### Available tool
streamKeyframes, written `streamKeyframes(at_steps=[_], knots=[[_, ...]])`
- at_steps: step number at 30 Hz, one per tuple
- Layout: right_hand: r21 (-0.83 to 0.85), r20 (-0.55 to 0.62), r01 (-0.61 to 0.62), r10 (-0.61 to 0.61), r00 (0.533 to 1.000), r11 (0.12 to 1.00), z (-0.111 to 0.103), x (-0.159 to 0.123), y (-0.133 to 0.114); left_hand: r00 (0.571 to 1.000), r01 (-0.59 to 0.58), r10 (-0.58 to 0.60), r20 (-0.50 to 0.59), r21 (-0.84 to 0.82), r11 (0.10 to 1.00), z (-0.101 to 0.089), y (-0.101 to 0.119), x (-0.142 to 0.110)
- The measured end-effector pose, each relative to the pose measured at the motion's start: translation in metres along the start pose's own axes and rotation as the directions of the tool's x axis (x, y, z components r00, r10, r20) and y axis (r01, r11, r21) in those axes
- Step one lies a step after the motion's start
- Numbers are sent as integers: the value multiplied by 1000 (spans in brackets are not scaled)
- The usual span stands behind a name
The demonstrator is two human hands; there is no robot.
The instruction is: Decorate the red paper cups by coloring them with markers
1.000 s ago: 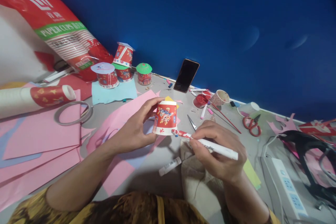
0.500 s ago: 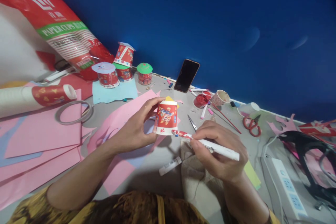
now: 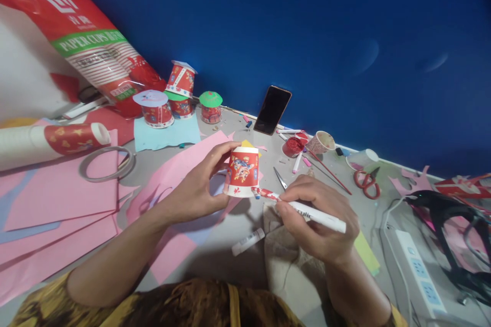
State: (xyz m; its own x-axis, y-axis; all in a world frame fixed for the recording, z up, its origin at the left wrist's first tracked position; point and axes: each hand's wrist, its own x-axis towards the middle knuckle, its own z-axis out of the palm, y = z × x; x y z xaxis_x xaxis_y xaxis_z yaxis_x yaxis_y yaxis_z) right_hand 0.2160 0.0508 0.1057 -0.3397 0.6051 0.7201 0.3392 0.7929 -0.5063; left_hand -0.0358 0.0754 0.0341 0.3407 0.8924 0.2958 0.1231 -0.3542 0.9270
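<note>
We find the inverted paper cup (image 3: 243,171) in front of the phone (image 3: 273,110), clasped by the left hand (image 3: 199,182), presumably to steady its rim for the marker (image 3: 326,219) pinched in the right hand (image 3: 326,241).

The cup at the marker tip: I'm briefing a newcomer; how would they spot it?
Find the black phone by the blue wall. Below it, the left hand holds a red-and-white cup, narrow end up. Unlike the other cups, it is held.
</note>
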Motion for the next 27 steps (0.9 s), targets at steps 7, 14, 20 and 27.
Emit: streamKeyframes(at_steps=[7, 14, 20, 27], knots=[[12, 22, -13, 13, 1000, 1000, -1, -1, -2, 1000, 1, -1, -9, -6, 1000, 0, 0, 0], [12, -14, -12, 12, 1000, 1000, 2, -2, -2, 1000, 5, -5, -7, -19, 1000, 0, 1, 1], [-4, 13, -29, 29, 999, 1000, -1, 0, -2, 1000, 10, -10, -8, -14, 1000, 0, 1, 1], [-2, -16, -36, 36, 999, 999, -3, 1, -3, 1000, 13, -13, -12, -14, 1000, 1, 1, 1]])
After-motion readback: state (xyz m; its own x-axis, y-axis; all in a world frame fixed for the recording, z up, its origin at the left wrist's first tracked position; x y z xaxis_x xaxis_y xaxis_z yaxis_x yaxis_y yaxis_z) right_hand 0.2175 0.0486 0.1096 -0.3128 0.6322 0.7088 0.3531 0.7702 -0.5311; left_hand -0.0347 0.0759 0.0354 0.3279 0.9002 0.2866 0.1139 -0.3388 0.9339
